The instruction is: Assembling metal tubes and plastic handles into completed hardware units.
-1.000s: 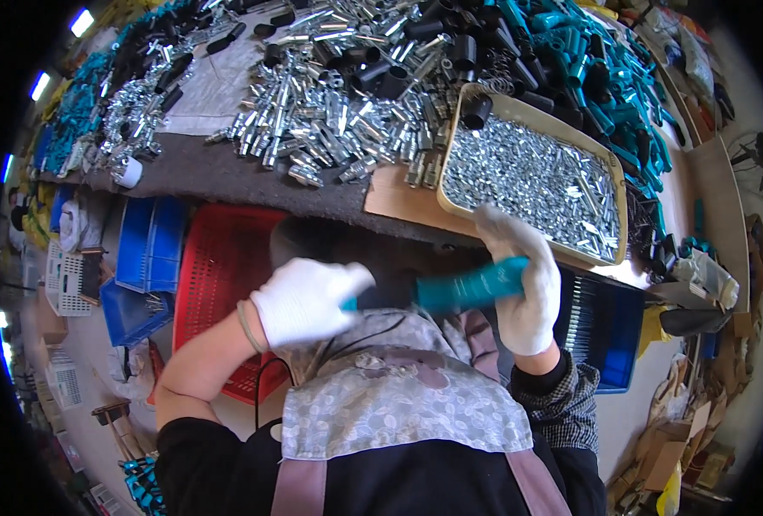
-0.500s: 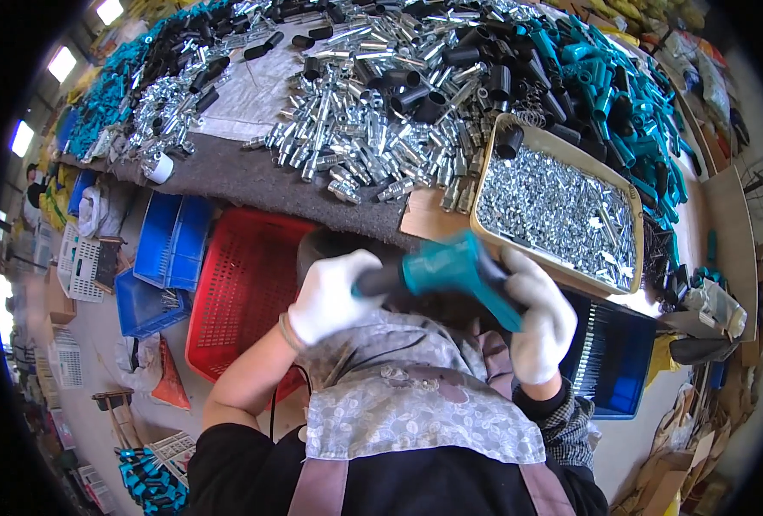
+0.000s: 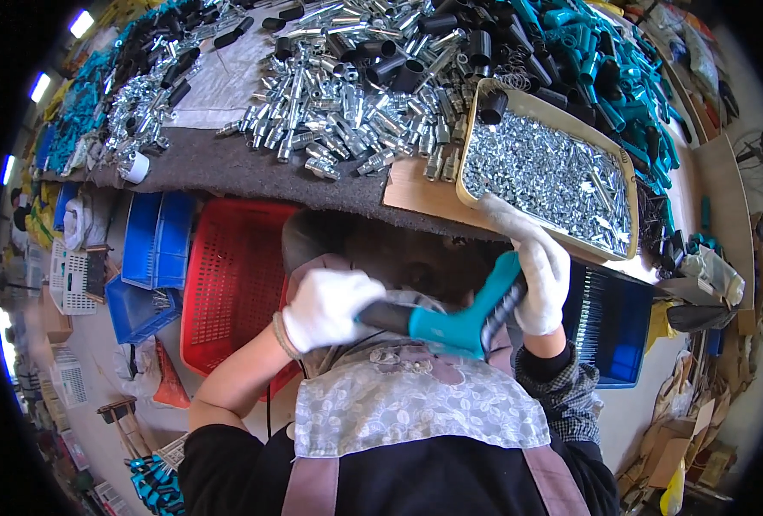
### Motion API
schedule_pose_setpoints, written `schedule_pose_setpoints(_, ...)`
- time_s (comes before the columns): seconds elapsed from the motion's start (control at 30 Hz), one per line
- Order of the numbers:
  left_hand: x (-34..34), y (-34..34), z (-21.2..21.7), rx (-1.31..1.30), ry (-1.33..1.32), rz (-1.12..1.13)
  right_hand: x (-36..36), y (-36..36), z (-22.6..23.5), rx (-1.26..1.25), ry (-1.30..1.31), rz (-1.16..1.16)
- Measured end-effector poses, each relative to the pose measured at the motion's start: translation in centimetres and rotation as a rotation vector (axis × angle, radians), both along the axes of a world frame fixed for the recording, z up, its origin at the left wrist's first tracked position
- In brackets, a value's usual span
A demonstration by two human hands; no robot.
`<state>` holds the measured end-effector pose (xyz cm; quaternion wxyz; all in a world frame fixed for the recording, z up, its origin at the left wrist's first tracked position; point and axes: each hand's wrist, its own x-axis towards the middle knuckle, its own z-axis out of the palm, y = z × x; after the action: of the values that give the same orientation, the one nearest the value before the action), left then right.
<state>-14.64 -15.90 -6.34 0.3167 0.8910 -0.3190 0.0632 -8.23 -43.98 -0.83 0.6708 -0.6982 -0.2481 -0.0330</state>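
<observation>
A teal, pistol-shaped tool [image 3: 450, 327] with a black barrel end is held in front of my apron, slightly blurred by motion. My gloved left hand [image 3: 330, 308] is closed around the black end, at the tool's left. On the other side, my gloved right hand [image 3: 539, 279] grips the angled handle, with one finger stretched out towards the table edge. Its thumb is hidden. Just beyond that hand, a shallow cream tray [image 3: 562, 234] holds many small silver metal parts. Silver fittings [image 3: 347, 120] lie heaped on the table past my left hand.
Black sleeves [image 3: 390, 67] and teal tool bodies [image 3: 575, 43] are piled at the back. A red basket [image 3: 226, 284] and blue bins [image 3: 153, 245] stand below the table at left. Another blue bin [image 3: 626, 335] is at right. The table's grey edge [image 3: 252, 172] runs ahead of me.
The tool has turned: its handle pointed down to the right and now points up to the right. My left hand has moved down a little. The whole view has shifted slightly.
</observation>
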Motion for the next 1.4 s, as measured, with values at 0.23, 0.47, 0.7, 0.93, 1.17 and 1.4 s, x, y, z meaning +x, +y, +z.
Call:
schedule_pose_setpoints(0.23, -0.9, -0.9, -1.5, 0.043, 0.16, -0.066, 0.3, 0.1, 0.3, -0.038, -0.171, 0.249)
schedule_pose_setpoints(0.47, 0.0, -1.4, -2.1, 0.018, 0.326, 0.04, -1.0, 2.0, 0.9, -0.119, -0.538, 0.245)
schedule_pose_setpoints(0.7, 1.2, -1.2, 2.2, 0.567, -0.098, -0.037, 0.4, 1.1, -4.2, -1.163, 0.056, 0.186)
schedule_pose_setpoints(0.93, 6.3, -0.1, 4.9, 0.062, -0.344, 0.052, -0.7, 2.6, -8.0, -0.409, 0.555, 0.466)
schedule_pose_setpoints(1.17, 9.8, 5.6, 2.6, 0.21, -0.234, 0.396, -1.6, 3.0, -7.4, -0.231, 0.649, 0.467)
schedule_pose_setpoints(1.4, 10.0, 5.1, 3.5, 0.416, -0.067, 0.504, -2.0, 3.6, -6.3, -0.043, 0.661, 0.472)
